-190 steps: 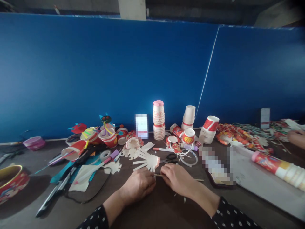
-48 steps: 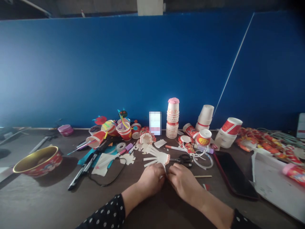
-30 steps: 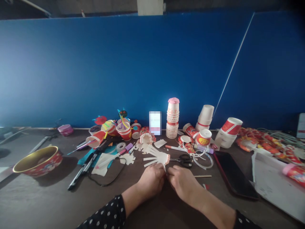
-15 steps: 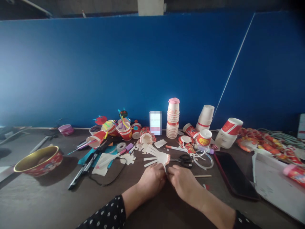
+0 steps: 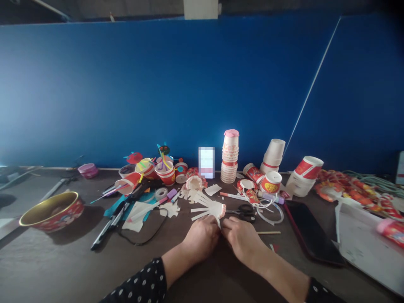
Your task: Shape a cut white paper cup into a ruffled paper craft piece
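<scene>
A paper cup cut into strips [image 5: 215,207] lies with its white strips fanned out to the left and its reddish scalloped rim to the right. Directly in front of it, my left hand [image 5: 203,236] is closed, fingers curled at the near strips. My right hand [image 5: 240,239] faces it, fingertips pinched together close to the left ones. A narrow white strip of the cup runs down between both hands; its lower end is hidden by the fingers. Black-handled scissors [image 5: 246,212] lie just beyond my right hand, and a thin wooden stick [image 5: 268,232] rests to its right.
Stacked paper cups [image 5: 230,166] rise at the back, beside a lit phone screen [image 5: 206,162]. A dark phone [image 5: 312,235] and white sheet [image 5: 362,244] lie right. On the left are a red-and-gold bowl [image 5: 52,212], decorated cups [image 5: 164,173], a pink marker [image 5: 151,209] and paper scraps [image 5: 170,209].
Both hands stay in nearly the same place, closed at the cut paper cup's strips. The view has shifted very slightly; nothing else has visibly moved.
</scene>
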`<act>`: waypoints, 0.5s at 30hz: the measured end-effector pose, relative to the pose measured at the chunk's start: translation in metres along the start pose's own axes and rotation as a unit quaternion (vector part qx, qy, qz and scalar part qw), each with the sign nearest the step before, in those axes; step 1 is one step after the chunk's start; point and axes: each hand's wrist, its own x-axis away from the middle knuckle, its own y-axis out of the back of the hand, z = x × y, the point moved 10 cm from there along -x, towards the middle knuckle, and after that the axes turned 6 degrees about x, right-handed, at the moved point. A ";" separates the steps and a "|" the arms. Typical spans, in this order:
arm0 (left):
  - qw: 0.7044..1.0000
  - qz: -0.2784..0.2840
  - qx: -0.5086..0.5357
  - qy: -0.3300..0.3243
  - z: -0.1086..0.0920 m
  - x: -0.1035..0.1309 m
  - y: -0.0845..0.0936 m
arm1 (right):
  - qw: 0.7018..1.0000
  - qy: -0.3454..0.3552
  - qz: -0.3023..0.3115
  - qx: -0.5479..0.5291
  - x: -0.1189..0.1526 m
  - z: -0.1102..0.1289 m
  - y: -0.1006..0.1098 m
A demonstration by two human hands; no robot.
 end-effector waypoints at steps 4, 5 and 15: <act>1.000 -0.017 0.011 -0.004 0.000 0.001 0.001 | 1.000 0.002 -0.010 0.009 -0.001 0.001 0.000; 1.000 -0.020 0.009 -0.003 0.001 0.001 0.001 | 1.000 0.007 -0.011 0.014 -0.001 0.002 0.001; 0.998 -0.044 0.032 -0.017 0.000 0.001 0.004 | 0.999 0.024 -0.015 0.036 0.003 0.000 -0.001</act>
